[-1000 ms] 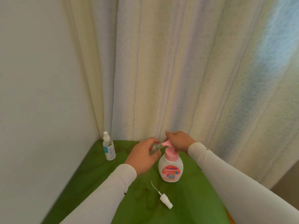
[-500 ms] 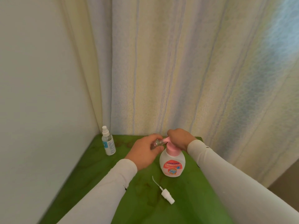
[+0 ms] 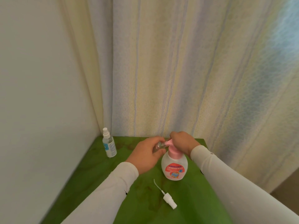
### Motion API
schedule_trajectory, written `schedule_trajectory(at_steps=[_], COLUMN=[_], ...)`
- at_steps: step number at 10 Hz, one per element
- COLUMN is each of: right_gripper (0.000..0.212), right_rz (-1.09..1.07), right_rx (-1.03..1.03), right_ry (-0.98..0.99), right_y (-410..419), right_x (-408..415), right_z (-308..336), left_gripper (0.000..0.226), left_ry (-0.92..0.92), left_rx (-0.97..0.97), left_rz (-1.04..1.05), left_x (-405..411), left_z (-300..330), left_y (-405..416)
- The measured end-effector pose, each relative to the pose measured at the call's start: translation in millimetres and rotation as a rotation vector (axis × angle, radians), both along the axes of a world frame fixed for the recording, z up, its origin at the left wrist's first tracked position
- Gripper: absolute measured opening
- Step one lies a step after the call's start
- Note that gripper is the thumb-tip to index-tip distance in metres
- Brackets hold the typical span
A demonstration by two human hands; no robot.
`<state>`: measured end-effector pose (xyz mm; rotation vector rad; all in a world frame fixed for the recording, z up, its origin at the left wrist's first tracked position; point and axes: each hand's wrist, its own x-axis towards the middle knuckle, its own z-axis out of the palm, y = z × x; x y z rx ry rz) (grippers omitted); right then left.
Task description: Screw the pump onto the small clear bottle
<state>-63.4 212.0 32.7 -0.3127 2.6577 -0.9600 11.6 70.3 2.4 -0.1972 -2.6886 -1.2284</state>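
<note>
The left hand (image 3: 145, 155) is curled round a small clear bottle (image 3: 157, 145), its grip clamped on the bottle's body, which it holds tilted with the open neck turned toward the pink nozzle of the pump bottle (image 3: 174, 165); neck and nozzle tip meet or nearly meet, and which of the two cannot be told. The right hand (image 3: 182, 143) sits on top of the pink pump head, fingers bent over it and its grip closed on the head, hiding most of it from above. The pump bottle stands upright on the green desk (image 3: 90, 178), a squat white body with a pink collar and a red and blue label facing the camera, toward the back middle of the desk and just right of the left hand. Both arms wear pale long sleeves that reach in from the lower edge. In front of the pump bottle, apart from it, a white spray cap (image 3: 169, 200) lies on its side on the desk, its thin dip tube curving up toward the bottle. At the back left corner a spray bottle (image 3: 109, 145) with a white top and blue label stands upright near the wall (image 3: 40, 94). A pale striped curtain (image 3: 178, 70) hangs behind the desk.
</note>
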Motion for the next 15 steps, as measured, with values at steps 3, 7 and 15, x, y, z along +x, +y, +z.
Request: schedule_trajectory(at_steps=[3,7,15], right_gripper=[0.027,0.029,0.032], right_rz=[-0.073,0.007,-0.070], right_rx=[-0.140,-0.114,-0.223], right_ry=[-0.111,-0.033,-0.127], right_y=[2,2,1], right_x=[-2,-9,-10], right_z=[7,3,1], left_gripper=[0.020,0.017,0.014], left_ry=[-0.016,-0.002,0.006], left_rx=[0.000,0.006,-0.023], left_rz=[-0.007,-0.031,-0.038], left_x=[1,1,1], left_z=[8,11,12], left_y=[0,0,0])
